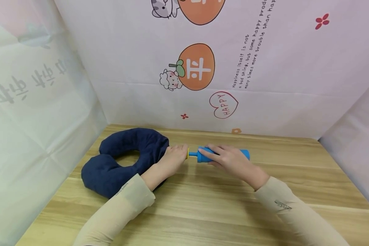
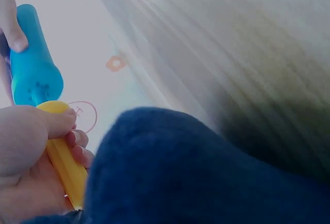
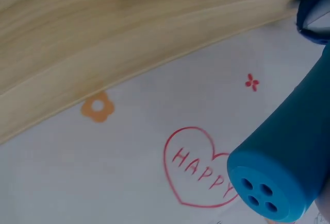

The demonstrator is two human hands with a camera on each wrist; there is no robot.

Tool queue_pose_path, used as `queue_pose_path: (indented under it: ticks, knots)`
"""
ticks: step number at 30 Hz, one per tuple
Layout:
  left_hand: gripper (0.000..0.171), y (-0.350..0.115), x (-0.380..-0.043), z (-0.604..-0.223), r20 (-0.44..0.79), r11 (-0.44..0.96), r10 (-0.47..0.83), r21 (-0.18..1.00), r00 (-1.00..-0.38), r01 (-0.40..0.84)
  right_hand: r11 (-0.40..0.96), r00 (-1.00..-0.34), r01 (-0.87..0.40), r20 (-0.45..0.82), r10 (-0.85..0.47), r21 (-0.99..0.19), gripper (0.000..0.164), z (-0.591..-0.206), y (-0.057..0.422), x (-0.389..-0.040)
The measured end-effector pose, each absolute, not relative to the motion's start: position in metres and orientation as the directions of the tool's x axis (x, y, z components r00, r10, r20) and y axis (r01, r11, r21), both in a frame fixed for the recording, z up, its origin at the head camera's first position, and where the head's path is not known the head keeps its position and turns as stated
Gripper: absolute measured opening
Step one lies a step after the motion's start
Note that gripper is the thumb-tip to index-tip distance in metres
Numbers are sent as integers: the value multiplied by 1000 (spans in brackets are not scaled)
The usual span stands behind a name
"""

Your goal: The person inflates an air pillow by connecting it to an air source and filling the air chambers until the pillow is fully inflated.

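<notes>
A hand air pump with a blue barrel [image 1: 245, 154] and a thin blue rod lies level between both hands in the head view. My right hand [image 1: 229, 159] wraps over the barrel from above. The yellow end [image 2: 68, 170] of the pump is gripped by my left hand [image 1: 173, 158], thumb near its rounded collar in the left wrist view. A navy U-shaped neck pillow [image 1: 110, 176] lies on the left, its right side against my left hand. The yellow end's tip is hidden at the pillow. Small holes show in the barrel's end face [image 3: 260, 195] in the right wrist view.
The wood-grain table [image 1: 209, 212] meets a white printed sheet [image 1: 135, 58] at its back edge. More white sheeting hangs at the left [image 1: 33, 136] and right [image 1: 353, 126] sides.
</notes>
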State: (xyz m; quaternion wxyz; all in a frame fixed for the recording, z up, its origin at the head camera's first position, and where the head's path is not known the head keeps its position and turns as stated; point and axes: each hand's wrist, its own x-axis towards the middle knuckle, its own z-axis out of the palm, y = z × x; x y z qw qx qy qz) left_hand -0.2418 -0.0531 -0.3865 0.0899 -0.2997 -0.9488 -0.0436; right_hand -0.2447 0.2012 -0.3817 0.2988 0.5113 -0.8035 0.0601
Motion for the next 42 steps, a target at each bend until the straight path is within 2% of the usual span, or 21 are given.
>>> queue_pose_path:
  ticks: [3,7,12,16,21,25,34,38,42]
  knots:
    - [16,-51,-240,-387,167,816,565,30,-808,577,477,-312,-854,528,-790,209,46,-384,189,-244]
    - [15,-51,-239,-386,153,819,564,18,-811,573,505,-361,-845,511,-780,174,64,-385,180,-242]
    - [13,-52,-241,-387,165,806,581,23,-797,592,521,-401,-844,494,-772,129,65,-383,186,-240]
    - [13,-56,-242,-387,186,809,574,24,-798,587,504,-385,-854,494,-780,130,51,-382,201,-243]
    - [14,-61,-243,-387,230,802,579,11,-782,597,479,-331,-864,539,-774,157,59,-382,230,-246]
    - [17,-63,-244,-388,243,794,585,23,-774,608,464,-305,-870,560,-770,164,54,-381,256,-245]
    - [14,-65,-245,-388,228,801,580,18,-782,599,490,-318,-853,566,-760,178,54,-378,297,-240]
    - [12,-64,-245,-390,221,792,591,20,-776,610,505,-333,-843,558,-761,186,57,-378,304,-236]
    - [11,-63,-245,-389,223,793,592,11,-774,609,491,-311,-851,573,-758,187,56,-380,301,-234]
